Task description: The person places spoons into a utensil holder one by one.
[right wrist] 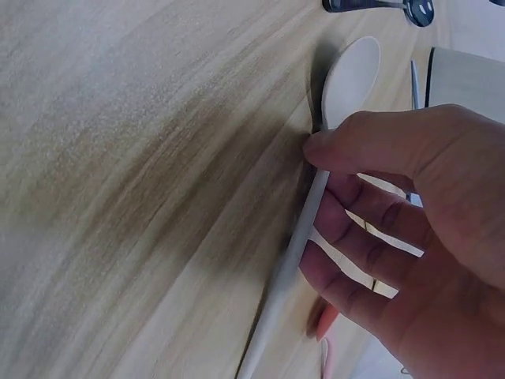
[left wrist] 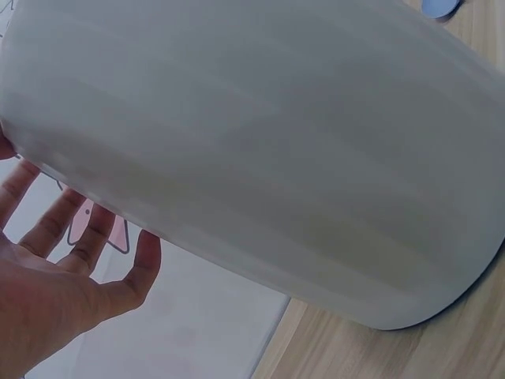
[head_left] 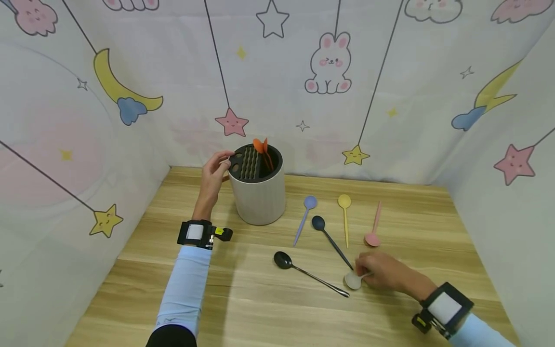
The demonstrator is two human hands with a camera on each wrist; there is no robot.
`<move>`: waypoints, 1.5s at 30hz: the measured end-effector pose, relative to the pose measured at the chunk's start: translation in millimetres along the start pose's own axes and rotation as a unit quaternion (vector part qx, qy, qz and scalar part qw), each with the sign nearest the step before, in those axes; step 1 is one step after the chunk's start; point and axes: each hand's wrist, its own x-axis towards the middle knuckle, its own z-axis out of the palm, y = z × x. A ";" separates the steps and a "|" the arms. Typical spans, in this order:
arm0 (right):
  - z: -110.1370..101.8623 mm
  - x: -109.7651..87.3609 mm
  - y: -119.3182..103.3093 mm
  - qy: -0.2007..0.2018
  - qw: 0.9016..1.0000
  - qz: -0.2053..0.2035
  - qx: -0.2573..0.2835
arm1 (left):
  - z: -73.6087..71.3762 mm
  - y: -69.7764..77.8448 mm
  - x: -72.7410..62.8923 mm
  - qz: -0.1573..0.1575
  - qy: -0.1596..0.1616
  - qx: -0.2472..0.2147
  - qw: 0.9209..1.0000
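Observation:
My right hand [head_left: 381,271] pinches a cream-white spoon [right wrist: 352,79] by the handle, just below its bowl. In the right wrist view the spoon's handle runs low along the wooden tabletop, with thumb and fingers on either side of it. On the left, my left hand [head_left: 213,174] holds the rim of a round, light grey utensil holder [head_left: 259,205]. The left wrist view shows curled fingers [left wrist: 95,237] against the holder's side. Its dark top has a ridged slotted insert and round holes. An orange utensil [head_left: 263,149] stands in the open compartment.
Several spoons lie on the wooden table [head_left: 260,318]: a lavender one [head_left: 310,202], a yellow one [head_left: 344,201], a pink one [head_left: 372,239], a dark blue one [head_left: 318,223] and a shiny black one [head_left: 283,260]. A printed cloth wall [head_left: 277,86] stands behind the holder.

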 end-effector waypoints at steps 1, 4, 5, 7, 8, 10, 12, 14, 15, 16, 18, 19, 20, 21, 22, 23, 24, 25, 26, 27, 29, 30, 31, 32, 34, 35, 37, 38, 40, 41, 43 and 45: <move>-0.6 0.0 -0.4 -0.007 1.000 0.005 0.001 | -0.1 -0.3 -0.2 0.000 0.000 0.000 1.000; -3.6 0.1 -1.2 -0.013 1.000 0.012 0.009 | 0.1 -0.7 -0.9 -0.001 0.000 0.002 1.000; -5.6 0.5 -1.4 -0.012 1.000 0.017 0.012 | 0.2 -0.5 -1.2 -0.001 0.000 0.001 1.000; -11.3 2.1 -1.9 -0.009 0.999 0.028 0.023 | 0.3 -0.4 -1.4 0.000 -0.001 0.001 1.000; -14.8 3.3 -2.1 -0.004 0.999 0.031 0.028 | 0.3 -0.4 -1.4 0.001 -0.001 0.001 1.000; -22.2 6.3 -2.4 0.005 0.999 0.038 0.034 | 0.2 0.0 -1.5 0.002 -0.002 0.001 1.000; -30.0 9.7 -2.6 0.011 0.998 0.044 0.041 | 0.2 0.2 -1.5 0.003 -0.002 0.001 1.000; -37.2 13.1 -3.2 0.014 0.998 0.051 0.046 | 0.2 0.7 -1.9 0.003 -0.001 0.001 1.000; -40.4 14.8 -3.8 0.016 0.997 0.055 0.050 | 0.1 1.0 -2.2 0.003 -0.001 0.001 1.000; -43.3 16.6 -4.4 0.018 0.997 0.060 0.055 | 0.1 1.3 -2.2 0.002 -0.002 0.001 1.000; -47.7 19.7 -5.8 0.022 0.995 0.067 0.065 | 0.2 2.1 -2.4 -0.001 -0.003 0.002 1.000; -49.2 21.3 -6.5 0.025 0.995 0.070 0.072 | 0.2 2.3 -2.4 -0.002 -0.003 0.001 1.000; -50.5 22.8 -7.4 0.028 0.994 0.072 0.080 | 0.2 2.4 -2.5 -0.003 -0.004 0.001 1.000; -51.3 24.6 -8.1 0.030 0.993 0.074 0.090 | 0.2 2.6 -2.5 -0.003 -0.004 -0.001 1.000; -51.9 26.2 -8.5 0.031 0.992 0.075 0.099 | 0.2 2.5 -2.5 -0.004 -0.004 -0.001 1.000; -52.5 27.8 -8.8 0.032 0.991 0.076 0.107 | 0.2 2.7 -2.5 -0.005 -0.004 -0.002 1.000; -53.1 29.8 -9.1 0.035 0.990 0.076 0.114 | 0.0 2.8 -2.5 -0.005 -0.003 -0.002 1.000; -53.7 31.9 -9.2 0.039 0.989 0.074 0.120 | -0.1 3.0 -2.6 -0.005 -0.003 -0.002 1.000; -54.5 34.2 -9.2 0.044 0.988 0.072 0.126 | -0.2 3.1 -2.6 -0.004 -0.002 -0.001 1.000; -55.3 36.3 -9.2 0.051 0.988 0.070 0.128 | 0.0 3.1 -2.6 -0.004 -0.002 -0.001 1.000; -57.2 40.3 -9.0 0.071 0.986 0.065 0.135 | 0.1 3.0 -2.7 -0.004 -0.002 0.001 1.000; -58.4 42.4 -9.0 0.082 0.985 0.062 0.141 | 0.2 2.9 -2.9 -0.004 -0.002 0.002 1.000; -60.0 44.9 -8.9 0.095 0.983 0.059 0.143 | 0.1 2.4 -3.0 -0.004 -0.001 0.001 1.000; -61.3 47.4 -8.8 0.107 0.981 0.058 0.150 | 0.0 2.1 -3.1 -0.004 -0.001 0.001 1.000; -64.0 52.2 -9.0 0.130 0.976 0.060 0.164 | 0.0 1.4 -2.9 -0.004 -0.001 0.003 1.000; -65.6 54.7 -9.2 0.141 0.973 0.061 0.174 | 0.0 1.1 -2.7 -0.004 -0.001 0.004 1.000; -68.7 59.6 -10.7 0.156 0.966 0.073 0.194 | 0.1 0.5 -2.5 -0.003 -0.001 0.004 1.000; -70.2 62.1 -11.5 0.160 0.961 0.081 0.209 | 0.1 0.3 -2.6 -0.003 -0.002 0.005 1.000; -74.2 67.4 -13.6 0.167 0.954 0.094 0.233 | 0.0 -0.2 -2.3 -0.002 -0.001 0.004 1.000; -76.5 70.0 -14.7 0.169 0.950 0.098 0.243 | -0.2 -0.5 -2.1 -0.002 -0.001 0.003 1.000; -81.0 75.8 -16.9 0.173 0.945 0.105 0.257 | -0.8 -3.0 -0.8 -0.002 -0.002 0.002 1.000; -84.7 81.5 -18.9 0.181 0.942 0.102 0.263 | -2.4 -9.7 2.6 -0.002 -0.003 0.001 1.000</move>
